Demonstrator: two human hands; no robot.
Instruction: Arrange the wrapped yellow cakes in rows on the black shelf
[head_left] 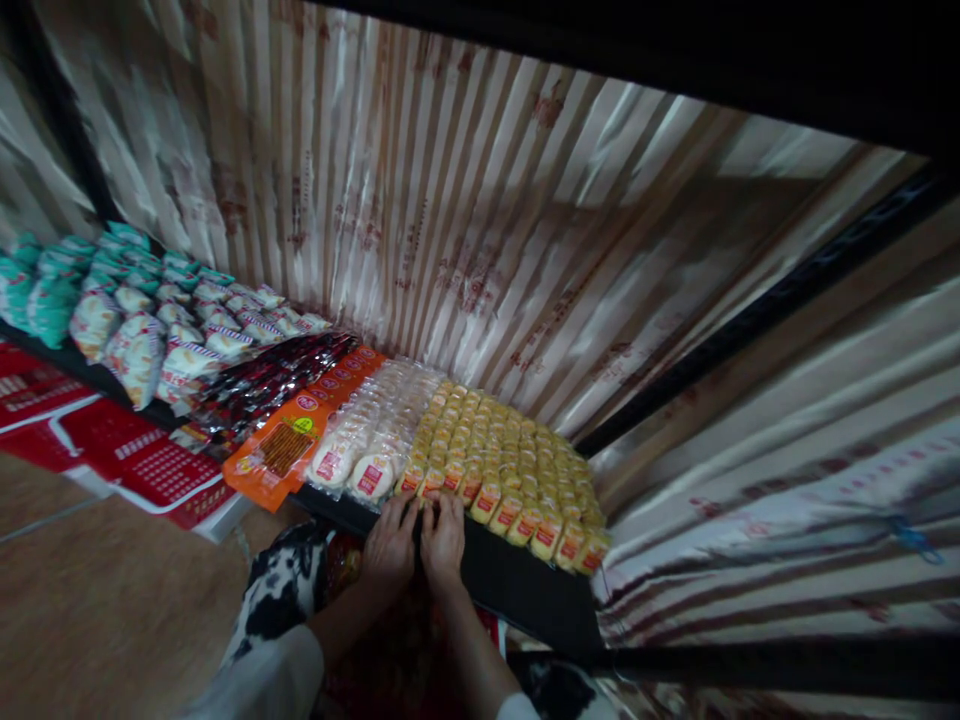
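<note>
Small yellow wrapped snack cakes (514,450) stand in tight rows on a black shelf (517,580), with red labels on the front ones. My left hand (391,540) is at the front left of these rows, its fingers bent together against a wrapped cake. Close beside it, my right hand (443,535) has its fingers curled at the neighbouring cakes in the front row. The fingertips of both hands partly cover the lower edges of the packets. Left of the yellow rows lie white round cakes (371,475) in clear wrappers.
Further left are an orange snack bag (300,440), dark shiny packets (277,385), white bags (195,365) and green bags (56,300). Red baskets (142,460) sit on the floor below. Pleated, printed sheeting (465,220) hangs behind, and a dark shelf (675,60) spans overhead.
</note>
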